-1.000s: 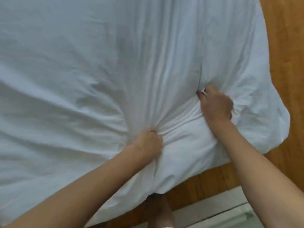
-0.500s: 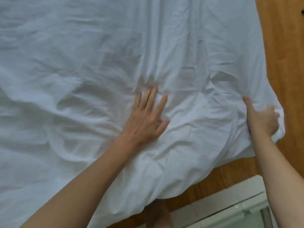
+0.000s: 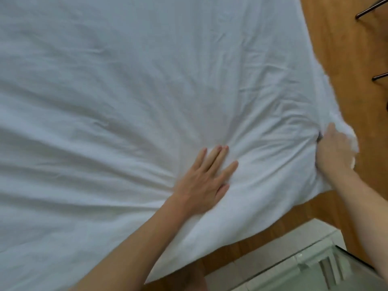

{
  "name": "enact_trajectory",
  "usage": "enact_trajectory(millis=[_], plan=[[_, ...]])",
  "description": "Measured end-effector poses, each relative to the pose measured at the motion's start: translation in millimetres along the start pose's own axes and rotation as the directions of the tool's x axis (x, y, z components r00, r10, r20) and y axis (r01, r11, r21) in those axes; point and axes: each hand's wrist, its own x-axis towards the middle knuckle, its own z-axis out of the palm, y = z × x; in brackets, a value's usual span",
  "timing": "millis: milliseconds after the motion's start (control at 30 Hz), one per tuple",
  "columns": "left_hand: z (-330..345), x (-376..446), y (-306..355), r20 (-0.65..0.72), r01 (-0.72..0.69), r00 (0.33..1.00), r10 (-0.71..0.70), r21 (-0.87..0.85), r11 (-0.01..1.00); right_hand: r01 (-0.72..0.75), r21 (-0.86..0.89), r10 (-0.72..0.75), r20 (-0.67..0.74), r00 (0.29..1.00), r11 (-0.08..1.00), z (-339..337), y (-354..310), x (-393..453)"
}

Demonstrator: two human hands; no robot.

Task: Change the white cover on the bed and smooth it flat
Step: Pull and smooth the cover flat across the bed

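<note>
Left hand [image 3: 206, 178] flat, fingers straight, pressing cover [image 3: 126, 91]; right hand [image 3: 333, 152] grasping its corner at the bed's right edge.
Cover: on and spread over the bed, soft white cloth, creases fanning from the palm; corner bunched, smoothing unfinished. Floor [image 3: 340, 59]: glossy brown wood.

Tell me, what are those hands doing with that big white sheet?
A person is making a bed. Their left hand lies flat with straight fingers, pressing down on the white cover and smoothing it. Their right hand grips the cover's edge at the corner of the bed, next to the wooden floor. Creases fan out from where the left hand presses, so the cover is not flat yet.
</note>
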Motion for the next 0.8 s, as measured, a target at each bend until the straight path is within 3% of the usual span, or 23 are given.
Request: enact_trajectory(millis=[67,133,200,267,333,367,400,467,600,700,800], plan=[[0,-4,3,0.027,-0.056,0.998,0.057,-0.017,0.998,-0.051,0.062,0.054,-0.055,0.997,0.997,13,-22,-9],[3,-12,7,0.034,-0.182,0.983,0.183,-0.023,0.983,-0.045,0.254,0.102,-0.219,0.970,0.966,4,-34,-11],[6,-20,11,0.050,-0.289,0.956,0.290,-0.036,0.957,0.123,0.374,0.060,-0.441,0.895,0.919,-17,-55,-27],[6,-26,15,0.070,-0.343,0.936,0.346,-0.058,0.938,0.467,0.290,-0.235,-0.580,0.780,0.835,-19,-84,-55],[3,-32,11,0.059,-0.347,0.934,0.351,-0.068,0.935,0.626,0.089,-0.544,-0.412,0.731,0.774,14,-93,-85],[1,-40,1,0.061,-0.313,0.947,0.315,-0.040,0.949,0.595,0.040,-0.565,-0.270,0.780,0.803,34,-89,-98],[-3,-50,-14,0.068,-0.240,0.969,0.239,0.010,0.971,0.489,0.032,-0.478,-0.172,0.862,0.871,48,-82,-108],[-13,-75,-58,0.031,-0.006,1.000,0.003,0.097,0.995,0.262,0.063,-0.252,-0.125,0.959,0.963,59,-78,-112],[-44,-149,-138,0.028,0.249,0.966,-0.258,0.188,0.950,0.077,0.208,-0.077,-0.006,0.997,0.975,37,-132,-127],[-65,-230,-182,0.037,0.381,0.916,-0.400,0.233,0.895,0.190,0.298,-0.187,-0.038,0.982,0.936,36,-214,-192],[-83,-327,-218,0.031,0.493,0.856,-0.517,0.253,0.832,0.419,0.306,-0.424,-0.054,0.904,0.855,55,-313,-312]])
